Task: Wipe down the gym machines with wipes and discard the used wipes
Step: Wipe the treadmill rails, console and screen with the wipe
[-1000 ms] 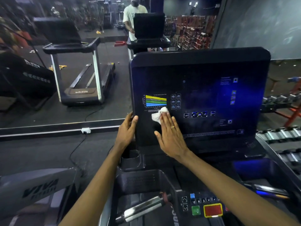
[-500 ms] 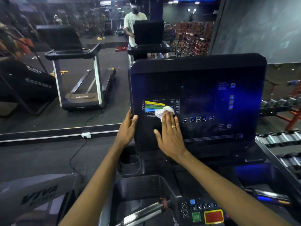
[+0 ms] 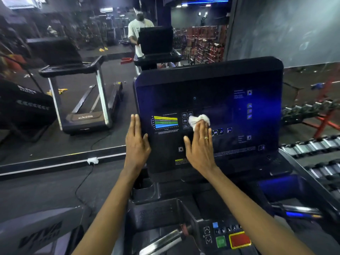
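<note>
A treadmill's dark console screen (image 3: 220,92) stands upright in front of me, with a coloured chart at its lower left. My right hand (image 3: 200,144) lies flat on the screen, fingers straight, pressing a crumpled white wipe (image 3: 199,120) under its fingertips just right of the chart. My left hand (image 3: 137,142) rests on the console's left edge with straight fingers behind the edge and the thumb on the front.
Below the screen are a cup holder (image 3: 145,188), a handlebar (image 3: 161,242) and a button panel with a green button and a red stop button (image 3: 240,240). A mirror (image 3: 46,107) ahead reflects treadmills and a person. A dumbbell rack (image 3: 312,144) stands right.
My right hand has slid the wipe to the right and a little up across the screen. The left hand's fingers have straightened along the console edge. My view has tilted slightly.
</note>
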Available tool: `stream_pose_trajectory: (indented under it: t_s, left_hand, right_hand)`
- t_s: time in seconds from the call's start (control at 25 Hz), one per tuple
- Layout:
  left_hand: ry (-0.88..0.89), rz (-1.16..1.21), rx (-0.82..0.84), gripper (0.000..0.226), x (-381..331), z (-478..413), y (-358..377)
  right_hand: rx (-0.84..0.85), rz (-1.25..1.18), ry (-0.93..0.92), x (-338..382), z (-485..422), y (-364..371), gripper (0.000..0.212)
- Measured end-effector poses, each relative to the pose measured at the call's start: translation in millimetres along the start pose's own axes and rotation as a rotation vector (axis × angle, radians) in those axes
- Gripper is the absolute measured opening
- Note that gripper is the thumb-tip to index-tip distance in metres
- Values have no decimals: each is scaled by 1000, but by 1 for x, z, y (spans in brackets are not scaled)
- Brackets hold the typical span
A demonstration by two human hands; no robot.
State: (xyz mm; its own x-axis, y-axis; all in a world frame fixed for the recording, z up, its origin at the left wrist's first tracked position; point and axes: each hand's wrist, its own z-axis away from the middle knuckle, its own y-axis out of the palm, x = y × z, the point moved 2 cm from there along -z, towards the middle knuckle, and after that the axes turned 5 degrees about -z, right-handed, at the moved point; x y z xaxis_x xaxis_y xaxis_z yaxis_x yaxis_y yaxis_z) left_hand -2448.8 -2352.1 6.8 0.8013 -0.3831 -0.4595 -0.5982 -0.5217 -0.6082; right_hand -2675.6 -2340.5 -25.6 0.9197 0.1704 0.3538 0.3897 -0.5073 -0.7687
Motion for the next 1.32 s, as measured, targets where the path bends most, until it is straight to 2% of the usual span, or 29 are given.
stream_pose_trajectory:
  t_s: [0.08, 0.16, 0.28, 0.48, 0.64, 0.8, 1.0, 1.08, 1.24, 1.32]
  left_hand:
    - [84, -74, -7, 69, -7, -7, 5]
    - [68, -87, 8, 68, -11, -8, 11]
    - [80, -107, 16, 69, -13, -7, 16]
    - [90, -113, 16, 69, -10, -6, 18]
    - [106, -208, 56, 67, -7, 1, 17]
    - [180, -262, 126, 69, -18, 23, 32]
    - [162, -270, 195, 77, -29, 35, 46]
    - [147, -275, 189, 78, -28, 36, 49]
    - [152, -252, 205, 76, -33, 49, 59]
    - [172, -273, 230, 77, -36, 58, 66]
  right_hand:
    - [-55, -108, 71, 4, -24, -12, 74]
    - [-77, -166, 65, 10, -47, -24, 74]
    - [-68, -168, -23, 24, -73, -33, 77]
    - [4, -8, -218, 41, -79, -24, 78]
    - [-105, -52, 0, 17, -77, -31, 69]
    - [-42, 27, -103, 2, -37, -14, 67]
    - [-111, -37, 208, -61, -35, -29, 68]
    - [-106, -61, 253, -64, -30, -29, 69]
    - [23, -25, 3, -47, 9, -10, 68]
    - [31, 21, -32, -58, 21, -6, 65]
